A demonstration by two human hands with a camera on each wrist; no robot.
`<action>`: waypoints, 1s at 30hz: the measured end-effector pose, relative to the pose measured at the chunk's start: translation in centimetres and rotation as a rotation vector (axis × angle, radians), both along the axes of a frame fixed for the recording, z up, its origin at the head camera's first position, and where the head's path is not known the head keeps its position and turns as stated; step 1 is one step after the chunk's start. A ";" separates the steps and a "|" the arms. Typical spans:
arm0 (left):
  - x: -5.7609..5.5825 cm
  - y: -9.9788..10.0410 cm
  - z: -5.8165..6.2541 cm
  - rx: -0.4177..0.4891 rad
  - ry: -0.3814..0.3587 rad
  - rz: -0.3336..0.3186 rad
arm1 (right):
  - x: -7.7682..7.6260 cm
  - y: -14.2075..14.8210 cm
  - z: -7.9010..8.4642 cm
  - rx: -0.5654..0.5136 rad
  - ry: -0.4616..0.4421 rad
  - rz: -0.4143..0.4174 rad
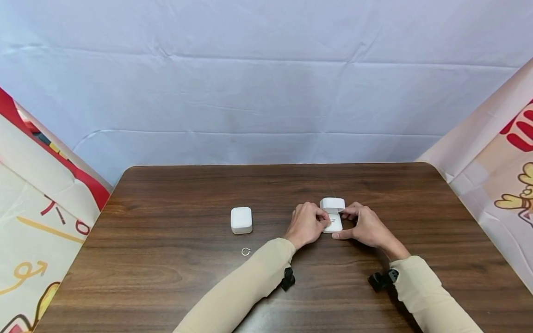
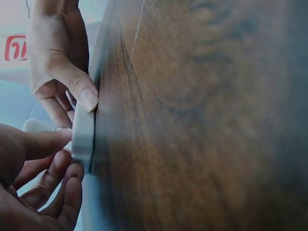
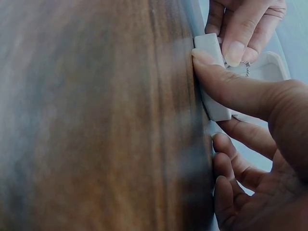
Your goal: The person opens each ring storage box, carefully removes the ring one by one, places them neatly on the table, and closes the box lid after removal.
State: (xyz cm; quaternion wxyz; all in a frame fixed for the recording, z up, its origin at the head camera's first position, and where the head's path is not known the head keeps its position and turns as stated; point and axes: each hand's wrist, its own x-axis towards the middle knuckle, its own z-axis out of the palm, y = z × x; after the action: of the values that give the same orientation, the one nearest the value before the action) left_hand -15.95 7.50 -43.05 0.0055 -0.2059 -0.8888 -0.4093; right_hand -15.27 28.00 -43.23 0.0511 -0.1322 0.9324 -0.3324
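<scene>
A small white ring box (image 1: 332, 226) stands on the table with its lid raised at the back. My left hand (image 1: 307, 224) reaches in from the left and pinches a silver ring (image 3: 248, 69) between thumb and fingers, at the box's white insert. The ring's lower part is hidden by the fingertips and the box. My right hand (image 1: 365, 226) grips the box from the right, its thumb (image 3: 226, 86) along the front wall and its other fingers at the side.
Left of my hands sits a second white ring box (image 1: 241, 220) with its lid down. Another silver ring (image 1: 245, 251) lies on the wooden table (image 1: 175, 277) in front of it, close to my left sleeve. A pale cloth (image 1: 258, 92) hangs behind the table.
</scene>
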 end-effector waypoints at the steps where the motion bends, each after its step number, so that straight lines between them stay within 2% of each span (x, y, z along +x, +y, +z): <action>1: 0.0 0.0 0.0 -0.003 0.004 0.002 | 0.0 0.0 0.0 0.000 0.000 0.000; 16: 0.5 -1.2 0.6 0.039 -0.012 -0.012 | 0.1 0.0 0.1 -0.008 -0.002 0.000; 25: 1.3 -1.9 1.2 -0.013 -0.009 -0.060 | 0.2 -0.1 0.1 -0.019 -0.003 -0.009; 30: 2.1 -2.0 1.7 -0.023 -0.090 -0.112 | 0.2 -0.1 0.1 -0.017 0.004 -0.015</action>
State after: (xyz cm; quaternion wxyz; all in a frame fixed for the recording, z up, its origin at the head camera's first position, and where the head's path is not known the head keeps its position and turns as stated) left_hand -13.89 5.51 -41.39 -0.0601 -0.2369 -0.8798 -0.4076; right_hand -15.05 27.86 -43.10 0.0456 -0.1265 0.9306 -0.3403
